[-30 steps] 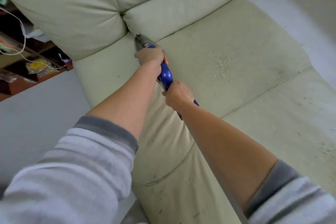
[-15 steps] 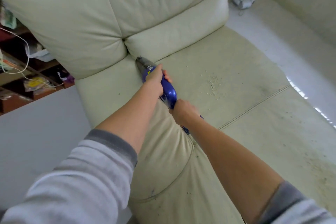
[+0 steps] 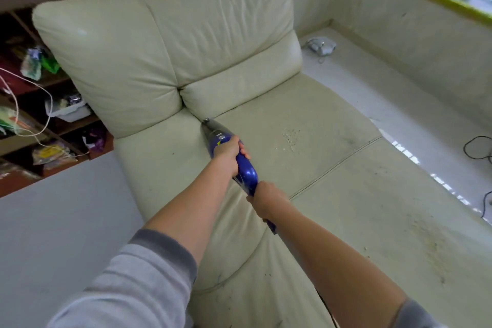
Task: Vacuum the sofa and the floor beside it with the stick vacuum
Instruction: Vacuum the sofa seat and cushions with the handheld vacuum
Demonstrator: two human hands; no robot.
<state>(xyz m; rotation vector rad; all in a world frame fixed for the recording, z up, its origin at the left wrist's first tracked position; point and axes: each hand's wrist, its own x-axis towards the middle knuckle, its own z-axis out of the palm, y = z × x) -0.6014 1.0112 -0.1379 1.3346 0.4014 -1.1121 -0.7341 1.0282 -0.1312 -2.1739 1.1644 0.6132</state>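
Sofa [image 3: 266,104] cream leather w/ crumbs [image 3: 288,137] mid-seat, shelves [image 3: 40,104] beyond its left edge; left hand [image 3: 227,152] & right hand [image 3: 266,198] both grasp blue vacuum [image 3: 246,170].

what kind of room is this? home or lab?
Most likely a home living room. A cream leather sofa with crumbs on its seat fills the view, cluttered wooden shelves stand behind it, and there is a window sill at the upper right. Both hands hold a blue vacuum.
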